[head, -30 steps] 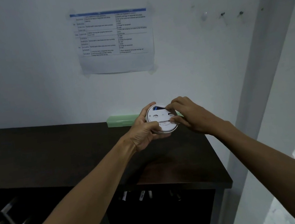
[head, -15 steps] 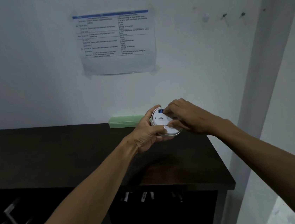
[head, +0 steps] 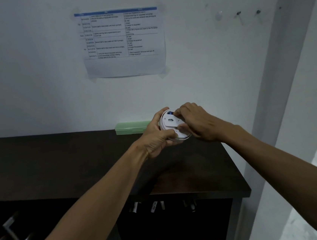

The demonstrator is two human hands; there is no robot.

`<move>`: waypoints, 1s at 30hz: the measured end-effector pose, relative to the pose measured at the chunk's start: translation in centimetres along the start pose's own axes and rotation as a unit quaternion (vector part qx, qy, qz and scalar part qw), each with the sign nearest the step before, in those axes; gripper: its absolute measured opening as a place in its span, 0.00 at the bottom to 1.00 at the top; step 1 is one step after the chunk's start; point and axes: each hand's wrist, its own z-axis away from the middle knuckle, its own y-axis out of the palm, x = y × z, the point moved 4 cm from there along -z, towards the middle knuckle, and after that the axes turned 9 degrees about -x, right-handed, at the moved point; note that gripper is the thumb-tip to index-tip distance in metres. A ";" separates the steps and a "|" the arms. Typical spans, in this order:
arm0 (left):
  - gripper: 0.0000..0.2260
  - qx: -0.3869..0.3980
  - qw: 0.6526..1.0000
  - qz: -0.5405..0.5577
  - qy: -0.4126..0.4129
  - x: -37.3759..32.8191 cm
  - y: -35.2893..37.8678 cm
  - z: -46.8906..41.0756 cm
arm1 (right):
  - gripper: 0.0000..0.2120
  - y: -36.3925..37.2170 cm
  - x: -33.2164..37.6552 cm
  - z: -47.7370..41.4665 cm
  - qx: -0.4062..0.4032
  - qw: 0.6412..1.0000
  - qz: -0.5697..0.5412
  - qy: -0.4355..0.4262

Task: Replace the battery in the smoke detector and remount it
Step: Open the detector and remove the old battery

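Observation:
A round white smoke detector is held in the air above the dark cabinet, its back side turned towards me. My left hand grips its left rim and lower edge. A blue battery shows in the slot at the top of the back. My right hand covers the detector's right side, with fingertips pressed on the battery and the thumb on the lower back plate. Most of the battery is hidden under those fingers.
A dark wooden cabinet top lies below the hands, with a flat green box against the wall. A printed sheet is taped above. Small hooks stick out of the wall. A white pillar stands to the right.
My right-hand fingers have shifted further over the blue battery at the detector's top. The left hand keeps its grip, and both hands stay at much the same spot.

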 end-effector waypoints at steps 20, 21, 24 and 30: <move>0.39 0.035 0.999 0.028 -0.013 0.2 0.1 -0.3 | 0.31 -2.0 -0.9 0.0 -0.003 1.000 0.021 -0.018; 0.39 0.031 0.999 0.025 -0.012 0.2 0.0 -0.4 | 0.31 -2.0 -1.0 0.0 0.000 1.000 0.020 -0.009; 0.39 0.009 1.000 0.021 -0.005 -0.2 -0.7 -0.6 | 0.27 -1.6 -1.1 0.4 0.017 1.000 0.025 -0.004; 0.41 -0.078 0.996 0.031 0.028 -0.8 -2.4 -1.2 | 0.23 -1.2 -0.1 2.7 0.052 0.999 -0.013 0.006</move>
